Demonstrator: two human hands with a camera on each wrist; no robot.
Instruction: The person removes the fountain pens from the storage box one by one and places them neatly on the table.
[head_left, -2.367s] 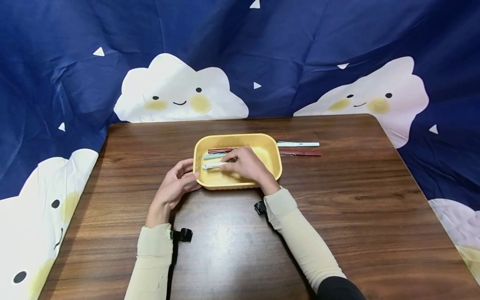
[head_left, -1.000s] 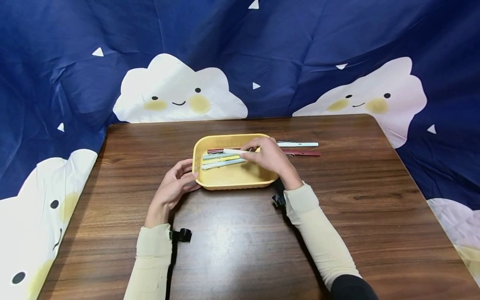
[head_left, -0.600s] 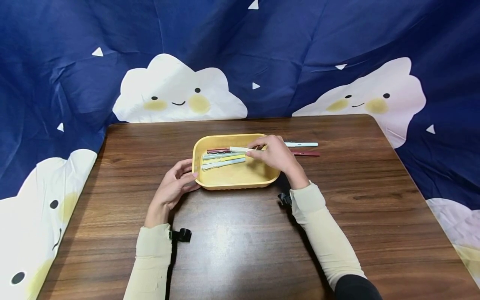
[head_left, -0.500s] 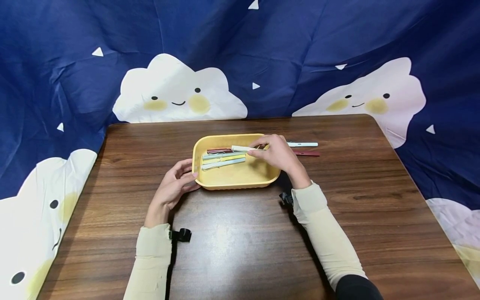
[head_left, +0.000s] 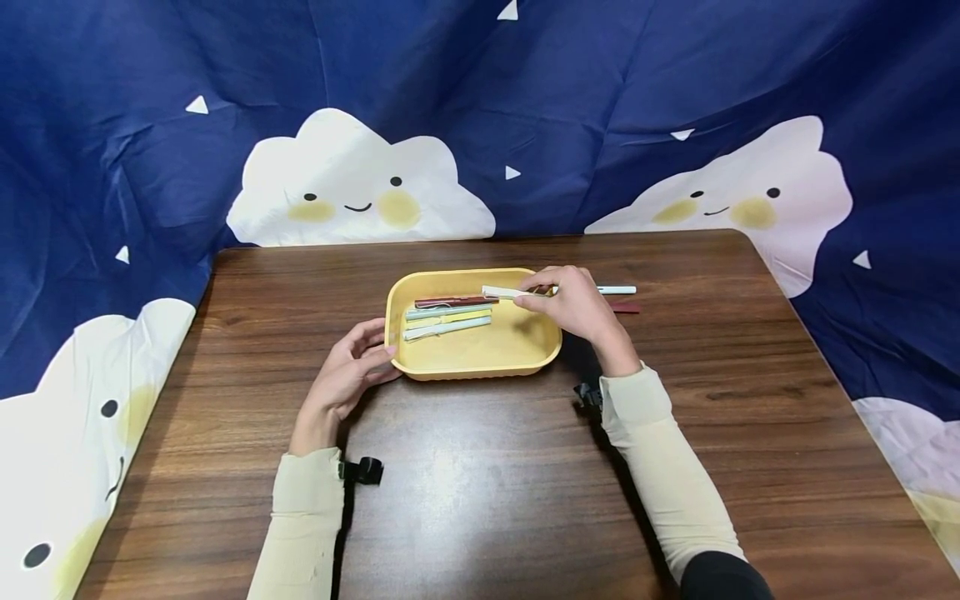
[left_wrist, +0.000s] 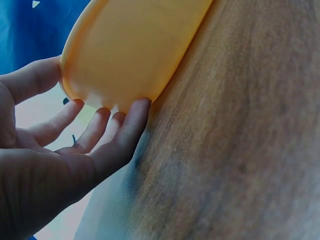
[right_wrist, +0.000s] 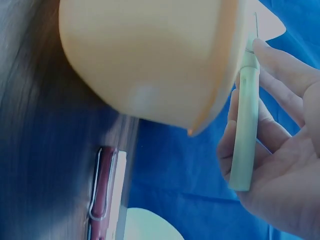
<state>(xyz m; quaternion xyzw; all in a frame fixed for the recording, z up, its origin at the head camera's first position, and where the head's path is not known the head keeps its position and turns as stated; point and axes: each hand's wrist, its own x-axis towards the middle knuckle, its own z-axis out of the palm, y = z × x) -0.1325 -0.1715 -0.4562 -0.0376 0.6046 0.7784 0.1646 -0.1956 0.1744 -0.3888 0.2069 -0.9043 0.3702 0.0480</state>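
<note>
A yellow plastic tray [head_left: 472,360] sits near the far side of the table. My left hand [head_left: 347,371] holds its left end, fingertips against the outer wall and rim. My right hand [head_left: 576,308], above the tray's right end, pinches a pale green pen [right_wrist: 245,127] with a metal clip between thumb and fingers. Inside the tray lie a dark red pen [head_left: 450,301], a grey-green pen [head_left: 450,312], a yellow pen [head_left: 457,318] and a pale blue pen [head_left: 457,327], side by side on the left.
Right of the tray lie a white pen [head_left: 618,290] and a dark red pen [head_left: 626,307], partly hidden behind my right hand. The brown wooden table [head_left: 465,492] ends in front of a blue cloth [head_left: 570,83] with cloud prints.
My right hand reached into the tray, lifted out the pale green pen and carried it right, over the tray's right rim. The left hand has stayed on the tray.
</note>
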